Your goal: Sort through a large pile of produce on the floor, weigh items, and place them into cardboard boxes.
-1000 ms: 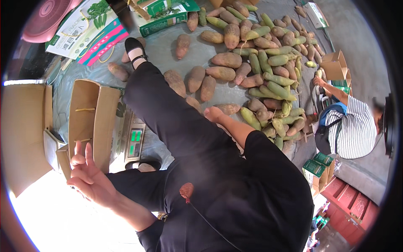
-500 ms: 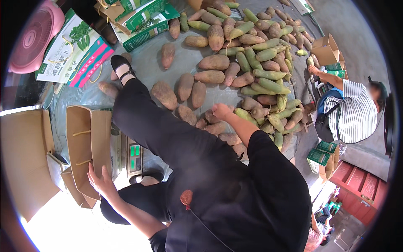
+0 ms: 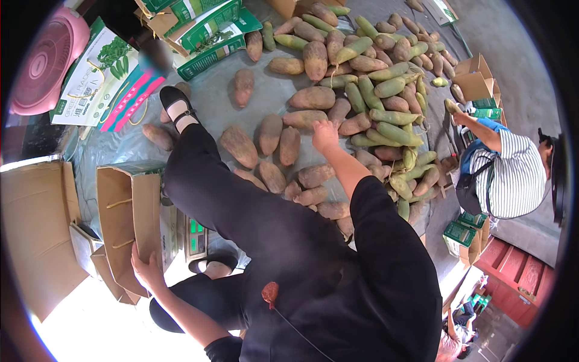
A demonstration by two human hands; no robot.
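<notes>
My left hand (image 3: 146, 271) is at the near edge of an open cardboard box (image 3: 114, 202) with yellow cord handles, its fingers bent round the panel edge. My right hand (image 3: 325, 137) reaches over the heap with curled fingers, at the right end of a muddy brown radish (image 3: 300, 118). Whether anything is inside that grasp is hidden. Close by on the right lie another brownish radish (image 3: 354, 125) and several green radishes (image 3: 393, 117). Loose brown radishes (image 3: 239, 146) lie on the sheet between my right hand and my outstretched leg.
A digital scale (image 3: 197, 238) with a green-lit display stands beside the box. Printed cartons (image 3: 214, 36), a flat carton (image 3: 96, 72) and a pink basket (image 3: 48, 60) are at the upper left. A person in a striped shirt (image 3: 512, 175) works at the right.
My right hand has moved away from me, onto the radishes farther up the heap. My left hand has gone from spread fingers to bent fingers at the box edge. The view has shifted slightly.
</notes>
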